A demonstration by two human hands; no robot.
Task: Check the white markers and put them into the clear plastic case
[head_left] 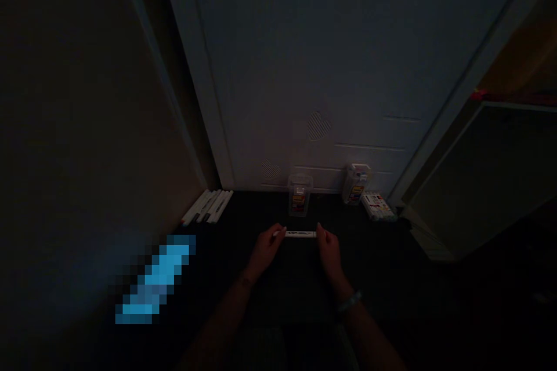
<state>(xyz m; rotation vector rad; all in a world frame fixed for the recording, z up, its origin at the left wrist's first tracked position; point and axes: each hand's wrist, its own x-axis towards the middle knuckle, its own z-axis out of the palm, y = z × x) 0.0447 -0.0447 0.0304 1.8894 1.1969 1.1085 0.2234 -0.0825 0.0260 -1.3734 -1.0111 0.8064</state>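
A white marker (300, 234) with dark print on its barrel is held level above the dark tabletop. My left hand (266, 248) pinches its left end, and my right hand (328, 248) grips the right end. Just beyond the marker stands a clear plastic box (300, 196) with a coloured label. To the left, several white markers (213, 206) lie side by side. The dim light hides fine details of the fingertips.
A second clear box (357, 184) stands at the back right, beside a pack of markers (378, 207). A panel with heart patterns (319, 126) rises behind the dark table (296, 284). On the left glows a pixelated blue screen-like patch (159, 278).
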